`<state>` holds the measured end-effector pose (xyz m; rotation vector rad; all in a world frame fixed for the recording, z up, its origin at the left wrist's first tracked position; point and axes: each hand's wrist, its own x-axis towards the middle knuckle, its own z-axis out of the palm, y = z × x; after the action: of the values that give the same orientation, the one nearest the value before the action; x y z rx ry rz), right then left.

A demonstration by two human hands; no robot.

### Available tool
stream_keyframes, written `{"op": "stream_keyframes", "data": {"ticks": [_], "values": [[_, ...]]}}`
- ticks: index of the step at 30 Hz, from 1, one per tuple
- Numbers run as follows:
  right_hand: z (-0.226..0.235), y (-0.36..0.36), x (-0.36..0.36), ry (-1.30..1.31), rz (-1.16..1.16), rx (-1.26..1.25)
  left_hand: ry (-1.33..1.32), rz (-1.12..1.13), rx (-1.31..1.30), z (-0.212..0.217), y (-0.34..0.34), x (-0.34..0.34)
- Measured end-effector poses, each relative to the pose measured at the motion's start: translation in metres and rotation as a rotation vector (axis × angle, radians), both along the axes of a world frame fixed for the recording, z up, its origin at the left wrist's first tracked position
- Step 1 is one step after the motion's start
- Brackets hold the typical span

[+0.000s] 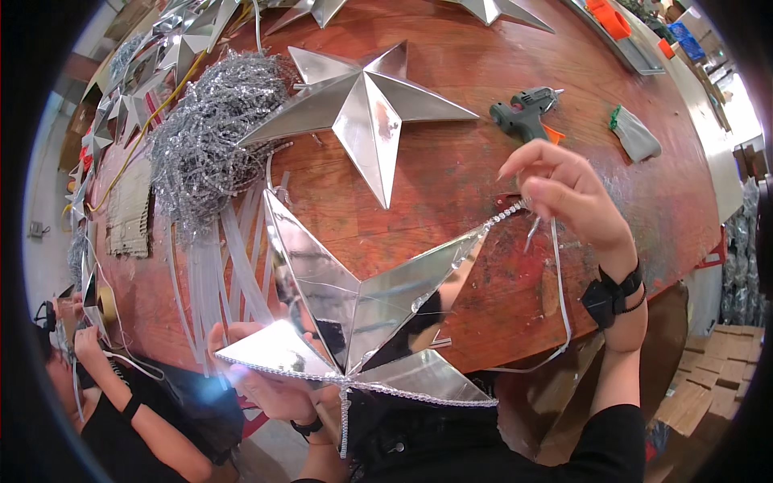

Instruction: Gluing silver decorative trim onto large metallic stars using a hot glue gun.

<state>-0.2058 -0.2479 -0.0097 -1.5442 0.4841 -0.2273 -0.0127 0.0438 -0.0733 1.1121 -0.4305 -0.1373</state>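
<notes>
A shiny silver star [354, 314] is tilted over the near table edge, with sparkly silver trim along its lower edges. My left hand [270, 390] is closed on its left side, partly hidden behind a point. From its upper right point a short length of silver trim [507, 212] runs to my right hand [568, 189]. The fingers of that hand are bent, and the trim's end meets them. Beyond lies another silver star [366, 113]. A dark glue gun [523, 113] with an orange trigger rests past my right hand.
A tangled heap of silver trim [221, 129] lies at left, above translucent glue sticks [233, 274]. Cardboard [129, 209] is farther left; a grey cloth item [636, 135] lies right. A white cord [562, 290] hangs near my right wrist. Another person's arm [153, 427] shows at lower left.
</notes>
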Motion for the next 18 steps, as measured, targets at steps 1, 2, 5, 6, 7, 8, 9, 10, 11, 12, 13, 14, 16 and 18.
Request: {"op": "stream_keyframes", "data": {"ticks": [1,2,5,6,7,8,9,10,11,12,13,14,16,18], "values": [[-0.001,-0.006,-0.004,-0.023,-0.049,0.001,0.003,-0.005,-0.001,-0.002,0.001,0.001],[-0.002,-0.011,-0.008,-0.047,-0.098,0.001,-0.004,-0.034,-0.022,-0.005,0.003,0.003],[0.000,-0.015,-0.012,-0.063,-0.152,-0.053,-0.025,-0.058,-0.031,-0.009,0.005,0.007],[0.001,-0.016,-0.013,-0.099,-0.171,-0.055,-0.040,-0.051,-0.020,-0.010,0.006,0.007],[0.000,-0.017,-0.013,-0.100,-0.170,-0.054,-0.041,-0.050,-0.019,-0.009,0.006,0.007],[-0.001,-0.017,-0.013,-0.176,-0.169,-0.032,-0.045,-0.028,-0.013,-0.008,0.005,0.007],[-0.002,-0.018,-0.013,-0.252,-0.167,-0.009,-0.048,-0.005,-0.006,-0.007,0.005,0.007],[-0.003,-0.018,-0.014,-0.251,-0.165,-0.009,-0.047,-0.003,-0.006,-0.007,0.006,0.007],[-0.004,-0.019,-0.014,-0.311,-0.132,0.017,-0.057,0.007,0.025,-0.007,0.007,0.008],[-0.003,-0.019,-0.013,-0.371,-0.097,0.044,-0.068,0.018,0.056,-0.006,0.008,0.008],[-0.002,-0.016,-0.011,-0.371,-0.091,0.044,-0.068,0.024,0.055,-0.008,0.010,0.009],[-0.003,-0.016,-0.013,-0.428,-0.105,0.042,-0.072,-0.019,0.043,-0.010,0.008,0.010],[-0.002,-0.015,-0.012,-0.492,-0.114,0.043,-0.084,-0.056,0.033,-0.010,0.006,0.011],[0.005,-0.012,-0.008,-0.561,-0.050,-0.048,-0.035,-0.032,0.008,-0.006,0.002,0.007]]}}
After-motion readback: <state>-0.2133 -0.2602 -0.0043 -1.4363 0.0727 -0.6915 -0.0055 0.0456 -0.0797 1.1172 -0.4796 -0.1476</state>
